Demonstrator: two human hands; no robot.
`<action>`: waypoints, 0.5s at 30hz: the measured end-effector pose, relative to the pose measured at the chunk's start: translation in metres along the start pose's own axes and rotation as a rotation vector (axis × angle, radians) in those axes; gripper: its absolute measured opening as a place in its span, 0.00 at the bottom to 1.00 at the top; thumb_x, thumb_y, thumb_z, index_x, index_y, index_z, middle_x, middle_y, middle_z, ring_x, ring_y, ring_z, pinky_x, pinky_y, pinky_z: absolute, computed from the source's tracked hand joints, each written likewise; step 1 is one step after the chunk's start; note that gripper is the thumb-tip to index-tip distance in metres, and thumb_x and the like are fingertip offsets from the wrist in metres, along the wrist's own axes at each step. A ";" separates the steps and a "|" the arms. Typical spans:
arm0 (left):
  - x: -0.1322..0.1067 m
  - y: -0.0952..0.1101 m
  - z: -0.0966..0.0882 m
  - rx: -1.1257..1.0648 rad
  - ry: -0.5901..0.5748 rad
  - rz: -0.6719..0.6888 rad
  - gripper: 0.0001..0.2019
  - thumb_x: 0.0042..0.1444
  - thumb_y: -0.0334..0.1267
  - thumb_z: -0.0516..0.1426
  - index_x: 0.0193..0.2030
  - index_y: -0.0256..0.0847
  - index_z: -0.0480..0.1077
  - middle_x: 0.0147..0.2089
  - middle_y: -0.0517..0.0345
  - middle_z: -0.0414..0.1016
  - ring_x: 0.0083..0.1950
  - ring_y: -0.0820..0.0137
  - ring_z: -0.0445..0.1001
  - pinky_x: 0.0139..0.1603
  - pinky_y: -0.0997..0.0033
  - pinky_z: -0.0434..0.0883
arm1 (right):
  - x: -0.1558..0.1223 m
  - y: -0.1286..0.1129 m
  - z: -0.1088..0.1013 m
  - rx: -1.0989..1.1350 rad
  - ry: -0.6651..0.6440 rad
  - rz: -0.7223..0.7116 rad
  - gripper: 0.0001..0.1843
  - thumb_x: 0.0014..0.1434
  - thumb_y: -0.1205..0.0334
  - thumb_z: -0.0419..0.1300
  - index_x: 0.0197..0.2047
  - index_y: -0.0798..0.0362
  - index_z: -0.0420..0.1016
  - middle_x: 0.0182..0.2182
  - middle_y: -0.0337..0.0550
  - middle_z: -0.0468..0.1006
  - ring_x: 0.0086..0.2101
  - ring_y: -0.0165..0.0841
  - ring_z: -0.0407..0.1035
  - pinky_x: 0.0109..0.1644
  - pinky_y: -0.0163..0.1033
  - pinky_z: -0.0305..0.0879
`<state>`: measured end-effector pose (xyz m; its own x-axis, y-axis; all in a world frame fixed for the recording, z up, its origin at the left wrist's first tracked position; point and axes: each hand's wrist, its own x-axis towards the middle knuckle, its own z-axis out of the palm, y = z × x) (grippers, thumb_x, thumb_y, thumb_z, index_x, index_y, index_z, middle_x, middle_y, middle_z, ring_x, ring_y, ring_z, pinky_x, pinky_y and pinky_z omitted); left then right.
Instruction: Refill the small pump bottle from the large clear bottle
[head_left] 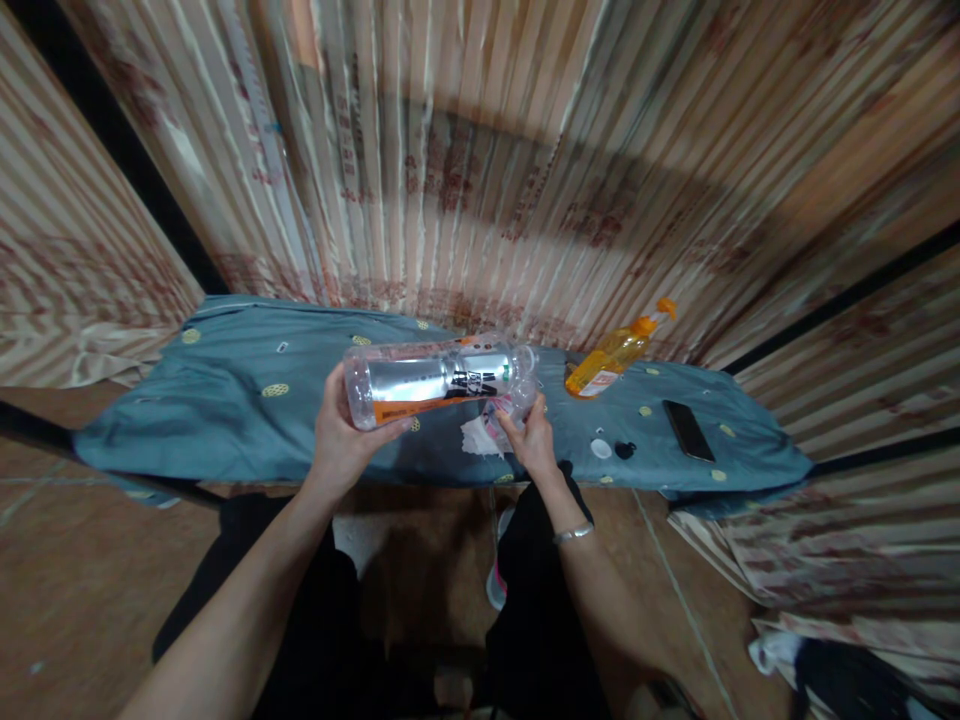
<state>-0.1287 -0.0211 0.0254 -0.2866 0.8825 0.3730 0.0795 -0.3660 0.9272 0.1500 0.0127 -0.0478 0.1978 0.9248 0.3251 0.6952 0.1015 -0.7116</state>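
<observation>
My left hand [346,432] grips the base end of a clear plastic bottle [439,378] with a silver, black and orange label, held sideways above the blue-grey cloth [225,400]. My right hand [531,437] is closed at the bottle's neck end, its fingers pinching a crumpled white and pink wrapper [486,428] just below the bottle. A bracelet circles my right wrist.
An orange bottle [615,357] with an orange cap lies on the cloth to the right. Near it are a white cap [601,448], a black cap [625,450] and a dark phone [688,429]. Striped curtains hang behind; brown floor lies below.
</observation>
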 end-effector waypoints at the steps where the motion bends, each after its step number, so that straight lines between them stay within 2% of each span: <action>1: 0.000 0.000 0.000 0.003 -0.002 0.002 0.44 0.30 0.40 0.76 0.57 0.40 0.66 0.58 0.45 0.74 0.61 0.51 0.75 0.62 0.50 0.74 | 0.000 0.000 0.000 -0.002 0.000 0.002 0.34 0.57 0.42 0.61 0.59 0.54 0.61 0.42 0.53 0.81 0.38 0.46 0.77 0.42 0.47 0.73; 5: 0.000 -0.001 0.000 -0.008 -0.015 0.001 0.45 0.31 0.40 0.75 0.58 0.41 0.65 0.60 0.46 0.73 0.62 0.52 0.73 0.63 0.49 0.72 | 0.000 -0.001 -0.001 0.001 -0.012 0.002 0.33 0.57 0.43 0.61 0.58 0.54 0.62 0.42 0.53 0.81 0.37 0.45 0.77 0.42 0.48 0.73; 11: 0.001 0.002 0.001 -0.015 -0.006 -0.002 0.46 0.29 0.40 0.76 0.58 0.41 0.65 0.59 0.46 0.73 0.60 0.52 0.74 0.59 0.53 0.75 | 0.000 -0.003 -0.002 0.008 -0.015 0.032 0.32 0.56 0.41 0.62 0.56 0.52 0.62 0.40 0.50 0.81 0.37 0.45 0.77 0.41 0.46 0.73; 15: 0.001 0.000 0.001 -0.028 -0.007 -0.021 0.46 0.29 0.40 0.76 0.58 0.41 0.64 0.59 0.46 0.73 0.61 0.51 0.74 0.61 0.50 0.74 | 0.000 -0.005 -0.002 0.014 -0.027 0.040 0.32 0.56 0.42 0.62 0.56 0.52 0.61 0.41 0.50 0.81 0.38 0.44 0.77 0.43 0.47 0.73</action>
<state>-0.1278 -0.0200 0.0255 -0.2813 0.8922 0.3534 0.0468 -0.3550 0.9337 0.1482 0.0114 -0.0432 0.2061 0.9378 0.2794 0.6776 0.0691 -0.7322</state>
